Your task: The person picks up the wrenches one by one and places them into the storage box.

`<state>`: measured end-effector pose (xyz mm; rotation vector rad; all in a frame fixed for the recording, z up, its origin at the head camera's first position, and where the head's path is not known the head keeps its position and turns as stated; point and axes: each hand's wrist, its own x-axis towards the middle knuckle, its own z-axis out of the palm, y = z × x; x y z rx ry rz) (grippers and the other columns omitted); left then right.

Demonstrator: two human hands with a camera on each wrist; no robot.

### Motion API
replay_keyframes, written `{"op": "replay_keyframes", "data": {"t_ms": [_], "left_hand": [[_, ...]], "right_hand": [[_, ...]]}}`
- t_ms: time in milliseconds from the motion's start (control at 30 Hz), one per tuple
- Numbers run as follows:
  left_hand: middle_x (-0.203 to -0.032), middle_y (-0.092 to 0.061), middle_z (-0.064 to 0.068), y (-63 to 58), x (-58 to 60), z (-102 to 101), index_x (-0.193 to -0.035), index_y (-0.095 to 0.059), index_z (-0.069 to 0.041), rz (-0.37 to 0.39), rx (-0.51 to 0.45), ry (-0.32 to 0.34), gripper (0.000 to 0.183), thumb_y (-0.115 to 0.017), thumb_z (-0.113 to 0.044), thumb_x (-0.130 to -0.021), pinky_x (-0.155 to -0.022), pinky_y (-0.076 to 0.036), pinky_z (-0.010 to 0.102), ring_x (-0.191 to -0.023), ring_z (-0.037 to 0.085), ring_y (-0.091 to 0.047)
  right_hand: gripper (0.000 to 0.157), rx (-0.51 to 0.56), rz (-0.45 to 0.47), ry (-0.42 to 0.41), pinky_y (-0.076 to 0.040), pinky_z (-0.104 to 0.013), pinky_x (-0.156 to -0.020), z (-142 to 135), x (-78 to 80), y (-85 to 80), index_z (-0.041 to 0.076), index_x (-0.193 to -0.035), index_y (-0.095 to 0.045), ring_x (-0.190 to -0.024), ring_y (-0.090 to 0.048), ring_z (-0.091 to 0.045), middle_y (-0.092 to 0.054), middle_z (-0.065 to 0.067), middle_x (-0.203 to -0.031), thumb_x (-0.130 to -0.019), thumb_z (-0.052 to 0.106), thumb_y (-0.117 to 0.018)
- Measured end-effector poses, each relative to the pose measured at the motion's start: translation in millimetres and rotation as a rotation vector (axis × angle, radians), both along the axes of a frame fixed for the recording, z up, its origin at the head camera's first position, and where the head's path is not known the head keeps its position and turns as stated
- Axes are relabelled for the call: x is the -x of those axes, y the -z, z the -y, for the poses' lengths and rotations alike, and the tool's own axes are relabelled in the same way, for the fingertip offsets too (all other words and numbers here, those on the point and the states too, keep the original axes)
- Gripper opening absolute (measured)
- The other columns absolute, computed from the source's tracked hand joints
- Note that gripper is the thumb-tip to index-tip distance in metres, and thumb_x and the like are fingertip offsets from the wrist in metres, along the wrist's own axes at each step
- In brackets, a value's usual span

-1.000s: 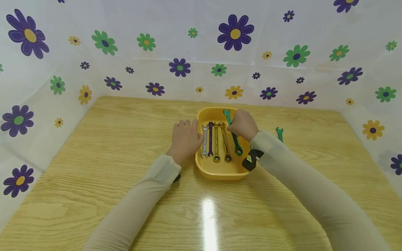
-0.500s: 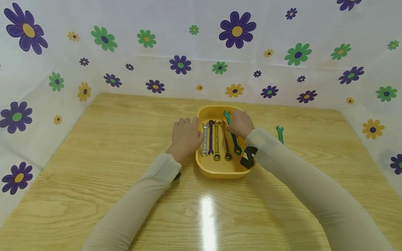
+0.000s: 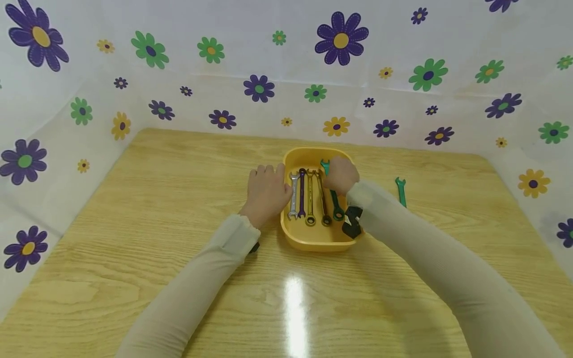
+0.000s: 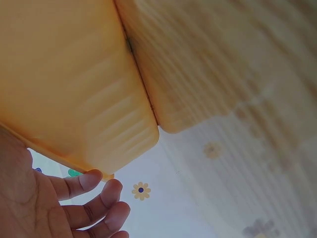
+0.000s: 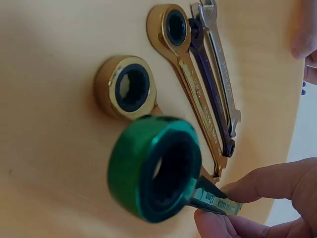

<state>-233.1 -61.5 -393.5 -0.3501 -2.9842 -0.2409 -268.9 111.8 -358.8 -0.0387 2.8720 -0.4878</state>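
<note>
A yellow plastic basin (image 3: 320,242) stands on the table, and my left hand (image 3: 266,191) grips its left rim, with the thumb over the edge and the fingers outside. In the left wrist view the fingers (image 4: 101,206) curve beside the outer wall. Inside the basin's right side, my right hand (image 3: 342,175) pinches a green ratchet wrench (image 5: 153,171) by its shank, ring end toward me. To its left lie two gold ratchet wrenches (image 3: 311,199), a purple wrench (image 3: 302,194) and a silver open-end wrench (image 3: 293,196), roughly side by side. Whether the green wrench touches the basin floor is unclear.
A second green wrench (image 3: 401,191) lies on the wooden table (image 3: 179,164) to the right of the basin, partly covered by the right sleeve (image 3: 403,228). A white cloth (image 3: 286,64) with printed flowers hangs behind and at the sides.
My right hand has shifted slightly left with the green ratchet wrench. The left hand keeps its place on the rim. The head view has tilted a little.
</note>
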Motion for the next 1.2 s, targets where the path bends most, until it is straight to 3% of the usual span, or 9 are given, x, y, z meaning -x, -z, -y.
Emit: {"op": "replay_keyframes", "data": {"t_ms": [333, 733, 1200], "left_hand": [[-0.095, -0.056, 0.014, -0.6, 0.8, -0.1, -0.107, -0.047, -0.006, 0.015, 0.008, -0.006, 0.026, -0.044, -0.026, -0.091, -0.086, -0.042, 0.044, -0.093, 0.032, -0.052], [-0.095, -0.057, 0.014, -2.8, -1.3, -0.3, -0.108, -0.048, -0.005, 0.012, 0.031, -0.003, 0.028, -0.043, -0.027, -0.091, -0.087, -0.043, 0.043, -0.093, 0.032, -0.053], [-0.093, -0.056, 0.014, -2.5, -1.2, -1.0, -0.104, -0.048, -0.006, 0.008, 0.029, -0.011, 0.024, -0.045, -0.026, -0.091, -0.084, -0.043, 0.043, -0.091, 0.031, -0.053]], "right_hand": [[0.03, -0.059, -0.016, 0.014, -0.031, -0.024, -0.043, 3.3, 3.5, 8.3, 0.012, -0.058, -0.038, -0.051, -0.037, -0.014, -0.036, 0.0, -0.054, -0.078, 0.002, -0.057], [0.039, -0.066, -0.004, -0.016, -0.026, -0.022, -0.041, 3.7, 2.7, 16.3, 0.014, -0.05, -0.032, -0.044, -0.027, -0.01, -0.024, 0.004, -0.047, -0.08, -0.001, -0.053], [0.039, -0.07, -0.008, -0.059, -0.028, -0.022, -0.044, 1.7, 1.3, 19.2, 0.014, -0.05, -0.032, -0.044, -0.031, -0.01, -0.026, 0.004, -0.047, -0.08, 0.0, -0.052]]}}
